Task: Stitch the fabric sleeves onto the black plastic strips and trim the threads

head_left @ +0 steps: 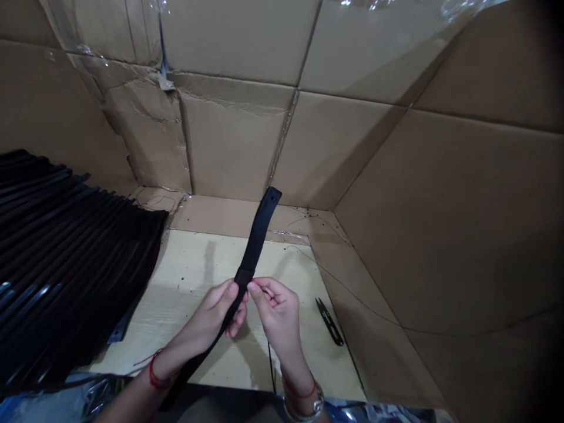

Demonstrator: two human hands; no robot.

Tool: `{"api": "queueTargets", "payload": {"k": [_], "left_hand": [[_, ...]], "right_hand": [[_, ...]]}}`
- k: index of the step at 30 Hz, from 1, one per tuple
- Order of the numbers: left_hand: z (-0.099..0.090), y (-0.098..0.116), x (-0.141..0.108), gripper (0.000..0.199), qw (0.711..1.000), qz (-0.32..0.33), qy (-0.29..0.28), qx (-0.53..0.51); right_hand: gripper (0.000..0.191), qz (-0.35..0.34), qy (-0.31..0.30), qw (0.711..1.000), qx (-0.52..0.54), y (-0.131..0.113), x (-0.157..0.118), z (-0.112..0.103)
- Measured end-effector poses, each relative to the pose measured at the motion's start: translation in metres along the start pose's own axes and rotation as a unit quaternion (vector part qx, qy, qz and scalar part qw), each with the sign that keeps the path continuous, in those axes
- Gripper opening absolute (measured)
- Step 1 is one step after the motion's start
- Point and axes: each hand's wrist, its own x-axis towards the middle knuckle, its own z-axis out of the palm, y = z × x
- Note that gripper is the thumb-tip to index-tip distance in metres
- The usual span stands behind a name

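The 2 bare hands work at lower centre of the frame on a black strap (255,238), which rises at a tilt from between them. Its rounded tip stands at centre frame, and its long tail runs down past the left wrist to the bottom edge. The left hand (211,314) is closed around the strap just below a darker band, with the thumb across the front and the fingers behind. The right hand (275,311) is pinched, thumb and forefinger meeting at the strap's edge beside that band; whether they hold the strap or a fine thread there, I cannot tell. At the upper left of the work area, a stack of black straps (74,247) lies in overlapping rows, running off the left edge of the frame. As far as the frame shows, 1 strap is in hand and the many in the stack are apart from it, though how many have been worked cannot be told. Black thread snips (329,322) lie to the right on a pale wooden board (189,264), just beside its edge. Fine loose threads (348,288) trail across the board's right side and onto the cardboard walls (233,141) that enclose the area.
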Motion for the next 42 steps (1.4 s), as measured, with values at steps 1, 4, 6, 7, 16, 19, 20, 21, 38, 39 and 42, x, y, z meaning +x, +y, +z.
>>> {"api": "queueTargets", "payload": {"k": [1,4,6,7,16,19,20,21,38,39,42], "left_hand": [[-0.001,0.002,0.0,0.044,1.0,0.0,-0.004,-0.005],[-0.002,0.007,-0.001,0.044,0.999,-0.011,-0.028,-0.025],[-0.002,0.009,-0.003,0.044,0.998,-0.022,-0.048,-0.046],[-0.002,0.009,-0.003,0.043,0.996,-0.025,-0.056,-0.057],[-0.003,-0.003,-0.002,0.049,0.952,-0.113,-0.197,-0.205],[-0.004,-0.005,0.006,0.058,0.928,-0.164,-0.253,-0.22],[-0.005,-0.006,0.008,0.062,0.921,-0.182,-0.267,-0.217],[-0.005,-0.007,0.01,0.066,0.917,-0.203,-0.273,-0.208],[0.021,-0.017,-0.01,0.031,0.806,0.221,0.183,0.517],[0.019,-0.017,-0.009,0.031,0.783,0.241,0.188,0.541],[0.014,-0.014,-0.008,0.027,0.773,0.252,0.194,0.549]], "right_hand": [[0.016,-0.001,-0.001,1.0,-0.001,-0.001,-0.001,0.0],[0.014,-0.006,0.008,1.0,0.006,-0.002,-0.002,-0.001],[0.019,-0.004,-0.005,1.0,0.02,0.0,-0.002,-0.004],[0.021,-0.003,-0.018,0.999,0.028,0.001,-0.002,-0.005],[0.022,0.012,-0.127,0.985,0.116,0.006,-0.004,-0.016],[0.027,0.027,-0.141,0.979,0.141,0.007,-0.004,-0.017],[0.027,0.03,-0.134,0.978,0.155,0.008,-0.004,-0.017],[0.027,0.037,-0.13,0.977,0.168,0.008,-0.005,-0.016],[0.023,0.031,0.031,0.996,0.079,-0.002,-0.013,0.003],[0.023,0.031,0.035,0.996,0.078,-0.001,-0.013,0.003],[0.027,0.043,0.038,0.996,0.075,0.003,-0.012,0.003]]}}
